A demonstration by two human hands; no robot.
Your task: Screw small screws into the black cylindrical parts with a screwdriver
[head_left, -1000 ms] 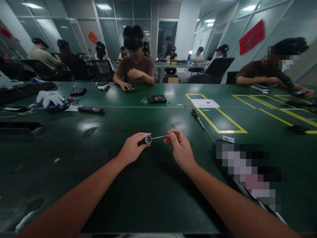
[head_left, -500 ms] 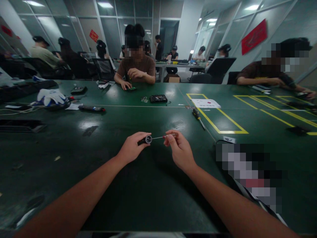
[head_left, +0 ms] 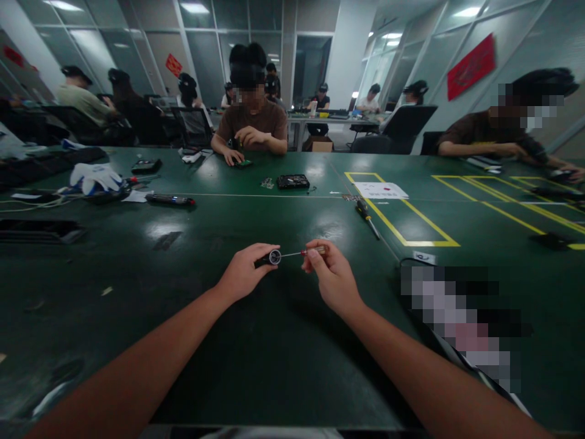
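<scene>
My left hand (head_left: pixel 242 271) is closed around a dark cylindrical part (head_left: pixel 273 257), whose round, light-rimmed end faces me. Between the fingers and thumb of my right hand (head_left: pixel 331 268) is a thin screwdriver (head_left: pixel 315 250) with a red and clear handle. Its shaft points left, and the tip meets the round end of the part; whether it sits in a screw is too small to tell. Both hands are above the green table, and my left fingers hide much of the part's body.
A yellow and black screwdriver (head_left: pixel 365 216) lies beyond my right hand. Farther off are a black device (head_left: pixel 293 181), a printed sheet (head_left: pixel 380 190) and white gloves (head_left: pixel 95 178). A person (head_left: pixel 251 128) works opposite. A blurred-out device (head_left: pixel 457 323) lies by my right forearm.
My hands, the cylindrical part and the screwdriver hold nearly the same position. The screwdriver's handle looks slightly turned. The view has shifted a little.
</scene>
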